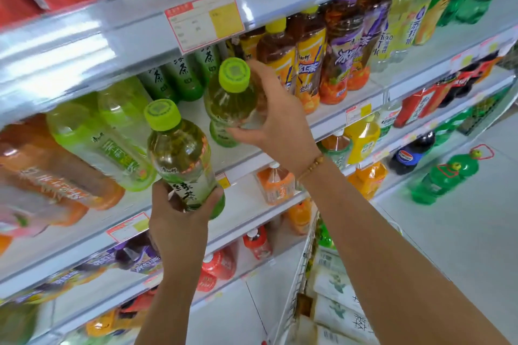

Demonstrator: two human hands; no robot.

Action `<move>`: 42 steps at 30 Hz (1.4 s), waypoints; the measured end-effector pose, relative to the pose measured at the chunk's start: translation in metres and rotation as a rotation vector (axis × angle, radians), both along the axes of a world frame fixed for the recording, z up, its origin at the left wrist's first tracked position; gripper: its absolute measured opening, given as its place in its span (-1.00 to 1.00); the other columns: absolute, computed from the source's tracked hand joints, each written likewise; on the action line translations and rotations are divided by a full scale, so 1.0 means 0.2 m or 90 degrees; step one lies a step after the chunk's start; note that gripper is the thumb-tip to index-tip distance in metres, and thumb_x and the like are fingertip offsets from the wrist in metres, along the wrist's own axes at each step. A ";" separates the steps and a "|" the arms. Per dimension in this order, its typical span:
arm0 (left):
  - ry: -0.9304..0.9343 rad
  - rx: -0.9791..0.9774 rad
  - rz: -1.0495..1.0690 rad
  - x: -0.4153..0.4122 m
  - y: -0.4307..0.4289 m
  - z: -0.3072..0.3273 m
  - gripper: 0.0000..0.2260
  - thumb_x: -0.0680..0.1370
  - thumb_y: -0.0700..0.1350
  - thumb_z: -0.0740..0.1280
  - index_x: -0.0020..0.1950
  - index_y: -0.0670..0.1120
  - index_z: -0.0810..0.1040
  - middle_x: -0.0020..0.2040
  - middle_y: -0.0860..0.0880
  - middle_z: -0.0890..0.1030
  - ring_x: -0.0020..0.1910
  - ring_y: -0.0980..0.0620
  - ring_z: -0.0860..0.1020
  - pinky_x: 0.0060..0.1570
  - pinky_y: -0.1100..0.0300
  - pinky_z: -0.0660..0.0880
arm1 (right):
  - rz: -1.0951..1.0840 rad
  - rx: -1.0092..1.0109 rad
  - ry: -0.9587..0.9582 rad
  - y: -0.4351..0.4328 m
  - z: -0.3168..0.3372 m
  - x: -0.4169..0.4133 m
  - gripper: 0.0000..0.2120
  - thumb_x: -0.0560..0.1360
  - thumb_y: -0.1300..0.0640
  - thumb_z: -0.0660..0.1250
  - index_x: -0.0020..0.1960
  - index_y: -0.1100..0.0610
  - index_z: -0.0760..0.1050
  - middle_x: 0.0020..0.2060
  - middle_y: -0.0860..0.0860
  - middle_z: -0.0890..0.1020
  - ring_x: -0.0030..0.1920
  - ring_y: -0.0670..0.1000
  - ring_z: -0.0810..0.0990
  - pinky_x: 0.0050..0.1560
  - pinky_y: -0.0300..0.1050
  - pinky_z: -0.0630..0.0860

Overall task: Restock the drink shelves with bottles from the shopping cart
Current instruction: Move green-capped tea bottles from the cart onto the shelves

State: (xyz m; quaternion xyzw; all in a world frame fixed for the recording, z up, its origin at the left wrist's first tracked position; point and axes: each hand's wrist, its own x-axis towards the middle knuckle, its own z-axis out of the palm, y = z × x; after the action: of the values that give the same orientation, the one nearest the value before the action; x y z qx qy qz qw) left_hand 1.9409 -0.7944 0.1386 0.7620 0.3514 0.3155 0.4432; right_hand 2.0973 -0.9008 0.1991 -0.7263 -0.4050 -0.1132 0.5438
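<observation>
Fingers (263, 75) of our right hand (276, 123) curl round the first green-tea bottle (229, 101) above the shelf (328, 123); our left hand (179, 221) grips the second bottle (182, 154) lower down. We should set the first upright, label outward, before letting go.

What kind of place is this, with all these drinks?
Probably a supermarket drinks aisle: shelves packed with bottled drinks, price tags on the shelf edges, and a wire shopping cart beside the person.
</observation>
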 end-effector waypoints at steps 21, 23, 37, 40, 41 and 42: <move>0.050 -0.010 0.004 0.17 0.15 0.06 -0.53 0.28 -0.07 0.57 0.06 -0.01 0.42 -0.17 0.18 0.53 -0.19 0.19 0.56 -0.31 0.47 0.42 | -0.119 -0.159 0.175 0.47 -0.33 0.25 -0.56 0.42 0.10 0.43 0.21 0.26 0.44 -0.02 0.15 0.54 -0.01 0.12 0.50 -0.08 -0.15 0.37; 0.053 -0.006 -0.003 0.20 0.15 0.05 -0.55 0.29 -0.07 0.57 0.06 -0.05 0.44 -0.20 0.19 0.51 -0.24 0.33 0.49 -0.36 0.56 0.38 | -0.164 -0.165 0.173 0.49 -0.34 0.28 -0.58 0.45 0.14 0.40 0.24 0.27 0.42 -0.06 0.16 0.57 -0.04 0.12 0.53 -0.11 -0.14 0.38; 0.001 0.022 0.013 0.59 0.16 0.17 -0.48 0.26 -0.03 0.58 0.09 -0.17 0.48 -0.06 0.00 0.60 -0.14 0.07 0.57 -0.32 0.41 0.43 | -0.258 -0.147 0.188 0.40 -0.34 0.26 -0.81 0.49 0.29 0.20 0.02 0.23 0.55 -0.11 0.16 0.65 -0.12 0.15 0.61 -0.22 -0.19 0.41; -0.005 0.029 0.053 0.67 0.19 0.10 -0.45 0.26 -0.07 0.59 0.09 -0.22 0.41 -0.01 -0.07 0.60 -0.13 0.03 0.54 -0.23 0.24 0.45 | -0.161 -0.154 0.145 0.36 -0.41 0.19 -0.77 0.45 0.31 0.24 0.06 0.20 0.57 -0.12 0.12 0.67 -0.12 0.12 0.62 -0.08 -0.03 0.56; -0.013 0.027 0.068 0.71 0.21 0.08 -0.44 0.27 -0.09 0.58 0.11 -0.23 0.39 0.02 -0.10 0.59 -0.09 0.00 0.55 -0.18 0.21 0.47 | -0.137 -0.176 0.118 0.35 -0.43 0.19 -0.77 0.45 0.30 0.25 0.06 0.19 0.58 -0.11 0.10 0.67 -0.11 0.12 0.63 -0.07 -0.01 0.57; -0.026 0.021 0.081 0.74 0.23 0.05 -0.42 0.27 -0.11 0.58 0.14 -0.25 0.37 0.05 -0.13 0.59 -0.04 -0.05 0.56 -0.14 0.18 0.48 | -0.123 -0.200 0.085 0.35 -0.45 0.20 -0.76 0.44 0.29 0.27 0.08 0.18 0.58 -0.08 0.10 0.67 -0.09 0.12 0.63 -0.05 -0.01 0.56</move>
State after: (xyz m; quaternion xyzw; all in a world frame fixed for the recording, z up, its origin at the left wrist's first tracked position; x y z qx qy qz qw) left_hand 2.0888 -0.7475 0.1489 0.7388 0.3847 0.3640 0.4168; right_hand 2.1364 -0.8315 0.1085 -0.8435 -0.3094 -0.0520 0.4360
